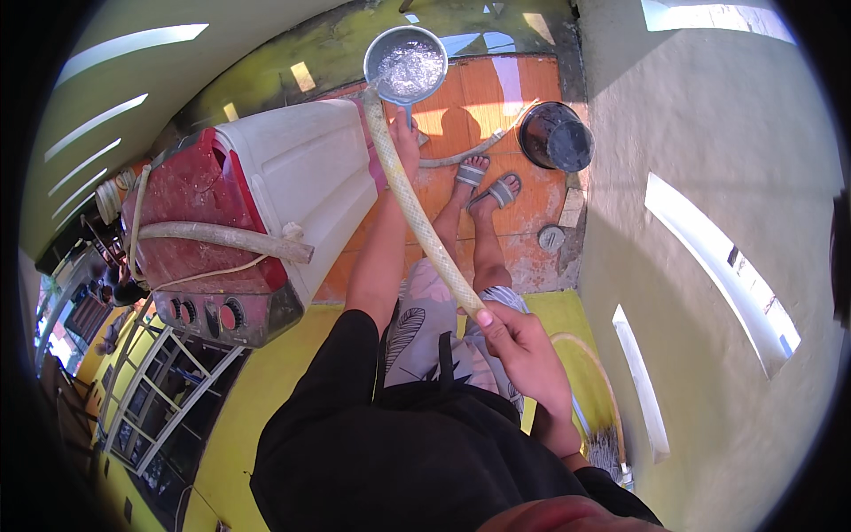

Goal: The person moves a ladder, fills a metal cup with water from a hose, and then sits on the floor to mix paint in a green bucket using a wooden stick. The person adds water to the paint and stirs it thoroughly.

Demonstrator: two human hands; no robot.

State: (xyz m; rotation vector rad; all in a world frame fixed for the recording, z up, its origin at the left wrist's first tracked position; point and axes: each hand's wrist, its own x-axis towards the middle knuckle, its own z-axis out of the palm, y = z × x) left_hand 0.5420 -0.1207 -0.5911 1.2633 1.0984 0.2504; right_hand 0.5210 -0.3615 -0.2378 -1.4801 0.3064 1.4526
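The right hand point(523, 341) is nearest — fingers curled tight round the hose point(417, 208), thumb on top, forearm bent up from the lower edge. The hose runs straight up and away to the dipper point(405, 64), its end at the rim, water inside. The left hand point(408, 133) grips the dipper's handle, arm stretched far out beside the washer point(266, 213) — over the orange floor point(523, 89).

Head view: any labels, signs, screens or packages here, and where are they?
No packages, signs or screens can be made out.
Nearest to one: control panel on the near end of the red and white washing machine, a dark strip with round dials, left of the hose; any markings are too small to tell.
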